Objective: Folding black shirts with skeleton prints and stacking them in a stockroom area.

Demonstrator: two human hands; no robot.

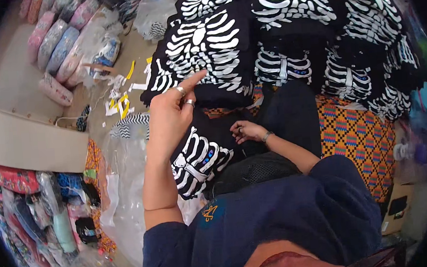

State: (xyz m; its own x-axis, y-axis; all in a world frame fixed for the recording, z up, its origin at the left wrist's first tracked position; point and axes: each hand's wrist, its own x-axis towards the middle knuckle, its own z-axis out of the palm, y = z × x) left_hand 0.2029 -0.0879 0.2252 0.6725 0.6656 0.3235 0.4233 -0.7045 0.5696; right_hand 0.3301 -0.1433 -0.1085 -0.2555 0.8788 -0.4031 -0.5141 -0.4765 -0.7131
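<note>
My left hand (174, 112), wearing rings, is raised with its index finger extended and its other fingers curled. It holds nothing visible and appears in front of a pile of folded black garments with white rib-cage prints (198, 40). Lower and to the right, my right hand (249, 130) is by my lap with bent fingers, at the black cloth of a garment with a rib-cage print and blue eyes (197, 165). Whether its fingers pinch that cloth cannot be told. A bracelet or watch (267, 135) circles the right wrist.
More skeleton-print garments (293, 3) lie in piles ahead and to the right, above an orange patterned cloth (357, 141). Plastic-wrapped bundles (58, 48) are stacked at the far left. White and yellow scraps (121, 105) litter the floor near clear plastic sheeting (128, 196). Packed clothes (36, 219) fill the lower left.
</note>
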